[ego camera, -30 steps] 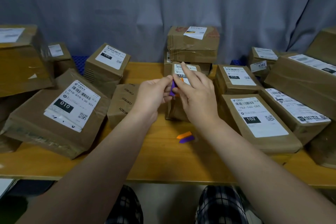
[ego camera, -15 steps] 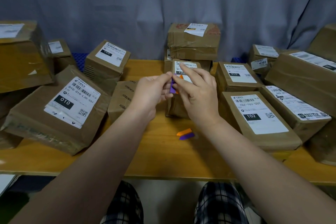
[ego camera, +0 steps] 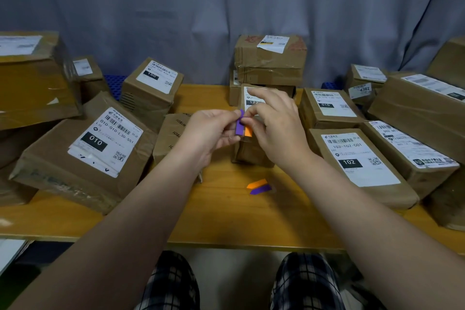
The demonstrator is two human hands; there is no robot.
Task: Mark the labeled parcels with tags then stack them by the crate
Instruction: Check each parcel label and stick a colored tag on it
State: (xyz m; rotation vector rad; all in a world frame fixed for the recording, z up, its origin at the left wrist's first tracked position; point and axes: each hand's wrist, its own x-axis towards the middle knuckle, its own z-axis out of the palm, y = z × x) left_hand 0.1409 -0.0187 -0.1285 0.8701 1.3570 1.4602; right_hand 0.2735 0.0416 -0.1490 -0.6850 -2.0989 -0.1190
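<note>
Holding 2 tags mid-air, centre of view, just in front of 122 parcel. Pinching purple tag with left hand, fingers clenched on its upper part. Pinching top of orange tag with right hand, thumb and curled fingers grasping it, index finger straight out over the 122 label. Side by side, touching, hanging roughly upright, purple on the left. Possibly a clear strip round both, can't tell for sure. Not stuck to any parcel yet.

Flat on tabletop, nearer the body than the hands: loose orange tag and loose purple tag, touching, orange the farther one.

122 parcel upright on tabletop, label partly hidden by right hand. To its left: big 010 parcel, tilted against other boxes, with 150 parcel behind it. To its right: 102 parcel lying flat, small 010 parcel behind that. Behind 122 parcel: stacked boxes, at least 2. Bits of blue crate showing between boxes at the back edge. Grey curtain behind everything.
</note>
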